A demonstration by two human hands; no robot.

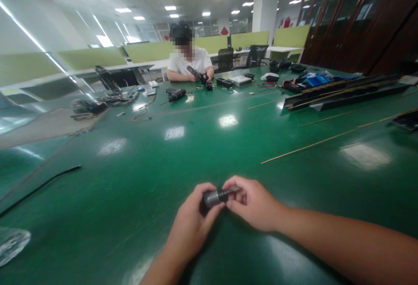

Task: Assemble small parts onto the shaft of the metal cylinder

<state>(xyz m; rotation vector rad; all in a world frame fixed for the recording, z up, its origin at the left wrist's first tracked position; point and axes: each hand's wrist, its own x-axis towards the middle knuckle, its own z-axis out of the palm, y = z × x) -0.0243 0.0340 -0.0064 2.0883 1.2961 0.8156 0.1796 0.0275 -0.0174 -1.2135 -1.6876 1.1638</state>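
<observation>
A small dark metal cylinder (212,198) with a thinner shaft on its right end is held low over the green table (156,163). My left hand (195,219) wraps its fingers and thumb round the cylinder's wide body. The shaft (232,190) points right and slightly up, between the curled fingers and thumb of my right hand (253,204). Both hands are close together, their fingertips almost touching around the part.
Across the table a person (191,60) handles a dark tool, with a drill (176,95) nearby. Thin brass rods (310,145), black channels (352,93) and a blue bag (315,79) lie right. At left are a black cable (48,181) and a clear plastic piece (13,243).
</observation>
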